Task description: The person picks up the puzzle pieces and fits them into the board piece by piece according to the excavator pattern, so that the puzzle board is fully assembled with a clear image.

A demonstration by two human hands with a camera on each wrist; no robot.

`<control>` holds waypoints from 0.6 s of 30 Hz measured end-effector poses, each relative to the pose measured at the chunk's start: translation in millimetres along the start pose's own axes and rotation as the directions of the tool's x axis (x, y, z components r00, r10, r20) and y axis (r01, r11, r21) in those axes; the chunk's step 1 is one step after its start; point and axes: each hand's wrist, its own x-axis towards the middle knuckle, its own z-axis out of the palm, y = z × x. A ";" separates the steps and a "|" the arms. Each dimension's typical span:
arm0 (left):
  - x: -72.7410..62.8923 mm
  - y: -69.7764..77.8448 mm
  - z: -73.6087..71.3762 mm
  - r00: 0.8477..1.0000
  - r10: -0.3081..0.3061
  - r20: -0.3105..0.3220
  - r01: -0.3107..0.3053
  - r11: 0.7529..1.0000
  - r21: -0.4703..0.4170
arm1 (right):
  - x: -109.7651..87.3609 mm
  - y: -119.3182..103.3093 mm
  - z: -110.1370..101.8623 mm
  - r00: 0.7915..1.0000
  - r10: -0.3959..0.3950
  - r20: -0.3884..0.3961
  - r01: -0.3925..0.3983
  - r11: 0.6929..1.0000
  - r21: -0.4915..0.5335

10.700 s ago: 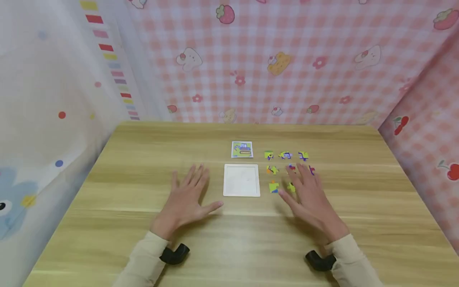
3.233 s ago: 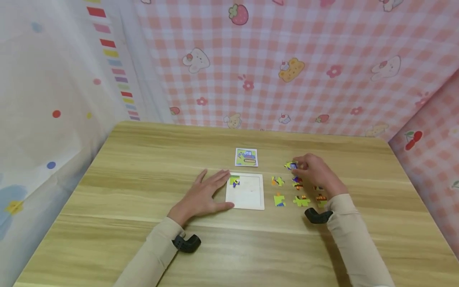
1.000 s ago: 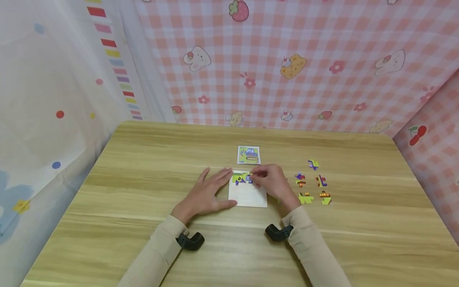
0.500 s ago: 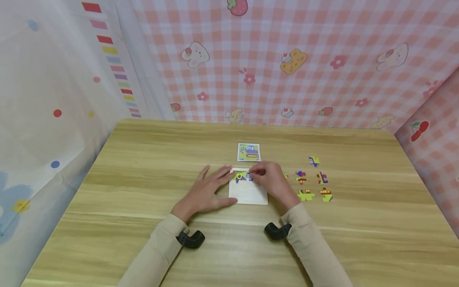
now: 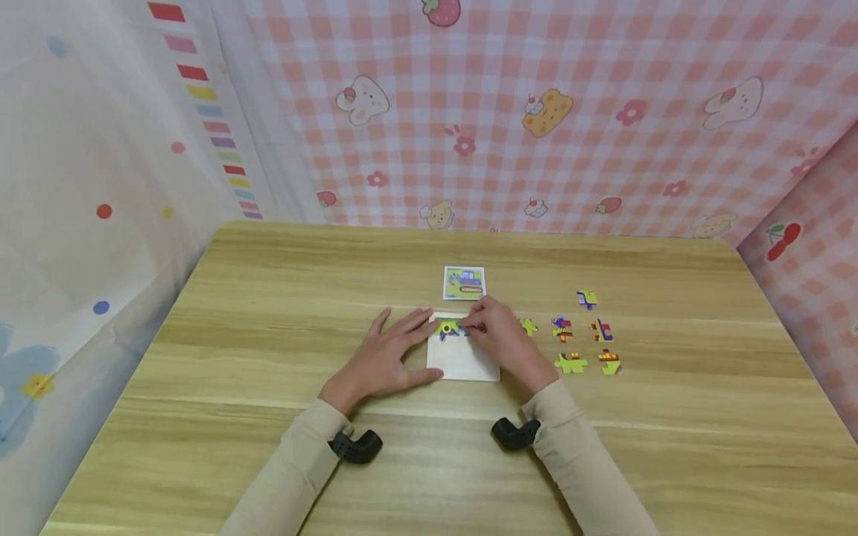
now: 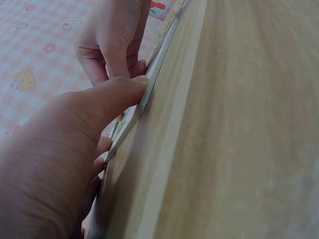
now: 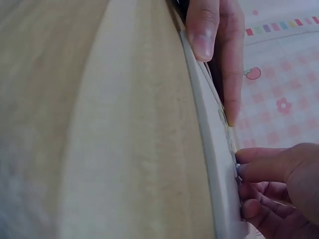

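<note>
A white square puzzle tray (image 5: 462, 366) lies on the table in the head view. In its upper left corner sits a green-and-yellow puzzle piece (image 5: 445, 328). My left hand (image 5: 375, 365) rests along the tray's left side with straight fingers; its thumb (image 6: 134, 87) touches the lower left corner. My right hand (image 5: 504, 339) pinches a second puzzle piece (image 7: 239, 170) between thumb and index finger at the tray's upper edge, right beside the first piece. Most of that second piece is hidden by the fingertips.
A small picture card (image 5: 464, 283) showing a digger lies just behind the tray. Several loose pieces lie to the right, among them a yellow-blue piece (image 5: 587, 298) and a green piece (image 5: 571, 363). A checked cloth (image 5: 415, 134) hangs behind the table.
From lying spread over the table, my left hand moved onto the tray's edge. One piece came into the tray's corner, and my right hand carried a second there, now shifting slightly left.
</note>
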 end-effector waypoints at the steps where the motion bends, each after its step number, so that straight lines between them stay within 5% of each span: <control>1: 0.1 0.2 -0.3 1.000 0.000 -0.001 0.000 1.000 -0.001 | -0.2 -0.5 -0.2 1.000 -0.008 0.002 0.008 1.000 -0.007; 8: 0.4 2.0 -2.6 1.000 -0.002 -0.001 0.002 1.000 0.003 | -1.1 -1.8 -1.8 0.994 -0.113 0.014 0.113 0.991 -0.074; 18: 0.3 3.3 -3.4 1.000 -0.014 0.012 0.014 1.000 -0.004 | -1.4 4.8 -4.1 0.992 -0.122 0.033 0.125 0.987 -0.099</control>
